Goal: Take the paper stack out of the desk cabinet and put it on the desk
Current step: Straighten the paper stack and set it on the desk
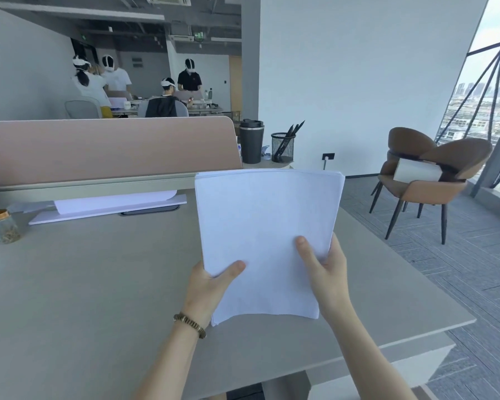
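Both hands hold blank paper stack

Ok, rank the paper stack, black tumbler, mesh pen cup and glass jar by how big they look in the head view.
1. paper stack, nearest the camera
2. black tumbler
3. mesh pen cup and glass jar: too alike to rank

Paper stack was over desk, right of centre, left hand at its left edge, right hand at its right. Partition stood behind desk. Travel mug sat left of pen holder at far right corner. Jar sat far left. Armchair stood right of desk.
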`<state>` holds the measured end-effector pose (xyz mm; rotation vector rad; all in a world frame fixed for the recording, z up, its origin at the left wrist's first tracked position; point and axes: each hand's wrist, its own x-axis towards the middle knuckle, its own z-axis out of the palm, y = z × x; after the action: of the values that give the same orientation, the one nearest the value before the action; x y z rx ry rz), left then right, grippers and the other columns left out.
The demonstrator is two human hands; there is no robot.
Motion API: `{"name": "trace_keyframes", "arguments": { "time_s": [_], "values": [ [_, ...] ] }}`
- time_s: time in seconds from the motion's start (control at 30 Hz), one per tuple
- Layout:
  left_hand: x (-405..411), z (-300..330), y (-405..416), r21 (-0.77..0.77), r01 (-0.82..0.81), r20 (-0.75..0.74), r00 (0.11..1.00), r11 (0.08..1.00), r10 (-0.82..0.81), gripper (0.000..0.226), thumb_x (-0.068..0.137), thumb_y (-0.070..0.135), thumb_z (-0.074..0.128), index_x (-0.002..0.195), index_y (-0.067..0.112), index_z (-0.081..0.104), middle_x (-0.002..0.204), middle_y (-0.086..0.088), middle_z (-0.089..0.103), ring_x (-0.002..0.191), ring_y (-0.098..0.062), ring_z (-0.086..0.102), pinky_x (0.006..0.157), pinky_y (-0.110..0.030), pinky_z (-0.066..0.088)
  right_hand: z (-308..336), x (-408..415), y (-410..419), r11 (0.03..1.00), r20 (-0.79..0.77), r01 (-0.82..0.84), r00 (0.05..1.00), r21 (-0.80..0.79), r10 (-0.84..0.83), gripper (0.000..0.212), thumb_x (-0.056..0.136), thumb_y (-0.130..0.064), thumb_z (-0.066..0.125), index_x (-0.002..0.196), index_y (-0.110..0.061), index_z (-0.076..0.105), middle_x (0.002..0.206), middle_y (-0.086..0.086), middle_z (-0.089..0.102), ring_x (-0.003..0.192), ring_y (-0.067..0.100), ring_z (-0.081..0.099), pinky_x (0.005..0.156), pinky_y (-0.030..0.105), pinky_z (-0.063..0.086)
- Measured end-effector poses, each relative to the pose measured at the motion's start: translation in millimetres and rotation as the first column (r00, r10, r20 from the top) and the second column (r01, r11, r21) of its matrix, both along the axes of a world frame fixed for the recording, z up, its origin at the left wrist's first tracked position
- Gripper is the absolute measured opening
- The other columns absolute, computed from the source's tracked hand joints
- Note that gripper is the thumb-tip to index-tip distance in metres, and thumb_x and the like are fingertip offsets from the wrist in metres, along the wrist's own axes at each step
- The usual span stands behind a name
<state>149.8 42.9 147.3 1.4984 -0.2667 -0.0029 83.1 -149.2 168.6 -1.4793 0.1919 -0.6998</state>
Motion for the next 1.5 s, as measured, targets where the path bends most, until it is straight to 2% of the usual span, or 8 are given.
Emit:
{"name": "trace_keyframes", "arguments": {
  "time_s": [0.23, 0.53, 0.7, 0.87, 1.07, 1.23, 1.37, 1.5],
  "values": [
    [0, -28, -2, 0.087, 0.011, -0.066, 0.998, 0.996, -0.005, 0.023, 0.081, 0.012, 0.079, 0.101, 0.024, 0.075, 0.095, 0.017, 0.079, 0.091, 0.001, 0.073, 0.069, -0.01, 0.055, -58, 6, 0, 0.999, -0.153, 0.011, 0.988, 0.039, -0.005, 0.03, 0.086, -0.03, 0.077, 0.115, -0.028, 0.068, 0.111, -0.009, 0.077, 0.101, 0.012, 0.075, 0.089, 0.045, 0.06],
    [38, -21, -37, 0.257, 0.029, -0.053, 0.998, 0.966, -0.016, 0.044, 0.079, 0.019, 0.078, 0.12, 0.023, 0.063, 0.11, 0.011, 0.074, 0.102, -0.008, 0.069, 0.087, -0.029, 0.053, -37, 35, -36, 0.975, -0.355, 0.141, 0.914, -0.169, -0.194, 0.032, 0.078, -0.036, 0.08, 0.092, -0.014, 0.061, 0.09, -0.004, 0.071, 0.079, 0.014, 0.068, 0.059, 0.028, 0.049],
    [65, -33, -79, 0.334, 0.098, -0.197, 0.98, 0.937, -0.032, 0.053, 0.066, 0.031, 0.078, 0.116, 0.023, 0.06, 0.11, 0.006, 0.074, 0.096, -0.011, 0.072, 0.089, -0.04, 0.058, -34, 64, -88, 0.972, -0.545, 0.071, 0.818, -0.224, -0.185, 0.034, 0.074, -0.035, 0.081, 0.092, -0.012, 0.064, 0.092, 0.001, 0.07, 0.085, 0.026, 0.07, 0.07, 0.039, 0.058],
    [81, -34, -124, 0.369, 0.051, -0.254, 0.966, 0.928, 0.048, 0.04, 0.074, 0.021, 0.079, 0.106, 0.011, 0.058, 0.1, 0.001, 0.07, 0.09, -0.021, 0.068, 0.073, -0.03, 0.052, -34, 91, -125, 0.953, -0.6, 0.062, 0.764, -0.298, -0.238, 0.036, 0.073, -0.033, 0.081, 0.088, -0.006, 0.063, 0.082, 0.0, 0.065, 0.066, 0.013, 0.059, 0.051, 0.026, 0.042],
    [111, -33, -160, 0.453, 0.008, -0.247, 0.962, 0.891, 0.117, 0.033, 0.082, 0.024, 0.07, 0.1, 0.004, 0.052, 0.093, -0.005, 0.06, 0.075, -0.022, 0.057, 0.05, -0.025, 0.04, -44, 133, -166, 0.882, -0.675, -0.069, 0.672, -0.466, -0.304, 0.04, 0.083, -0.046, 0.071, 0.095, -0.01, 0.059, 0.093, 0.002, 0.059, 0.081, 0.022, 0.058, 0.063, 0.031, 0.041],
    [138, -35, -181, 0.59, 0.022, -0.172, 0.98, 0.807, 0.099, 0.023, 0.079, 0.031, 0.061, 0.082, 0.012, 0.048, 0.083, -0.001, 0.06, 0.068, -0.022, 0.058, 0.06, -0.029, 0.046, -50, 158, -196, 0.801, -0.699, -0.185, 0.621, -0.57, -0.354, 0.049, 0.087, -0.051, 0.064, 0.111, -0.01, 0.057, 0.11, 0.01, 0.064, 0.116, 0.031, 0.059, 0.076, 0.033, 0.04],
    [150, -36, -198, 0.743, 0.001, -0.067, 0.995, 0.67, 0.073, 0.038, 0.082, 0.041, 0.056, 0.101, 0.009, 0.051, 0.099, -0.004, 0.065, 0.093, -0.031, 0.065, 0.078, -0.037, 0.052, -54, 172, -214, 0.762, -0.701, -0.218, 0.596, -0.61, -0.391, 0.055, 0.085, -0.052, 0.063, 0.118, -0.009, 0.055, 0.124, 0.014, 0.063, 0.118, 0.033, 0.058, 0.077, 0.034, 0.039],
    [159, -45, -217, 0.888, -0.168, 0.141, 0.986, 0.429, 0.093, 0.052, 0.082, 0.05, 0.053, 0.11, 0.006, 0.054, 0.121, -0.009, 0.056, 0.117, -0.032, 0.047, 0.095, -0.043, 0.038, -56, 182, -225, 0.741, -0.71, -0.246, 0.573, -0.625, -0.409, 0.061, 0.084, -0.054, 0.061, 0.126, -0.009, 0.054, 0.13, 0.018, 0.058, 0.123, 0.033, 0.054, 0.088, 0.037, 0.043]
  ]
}}
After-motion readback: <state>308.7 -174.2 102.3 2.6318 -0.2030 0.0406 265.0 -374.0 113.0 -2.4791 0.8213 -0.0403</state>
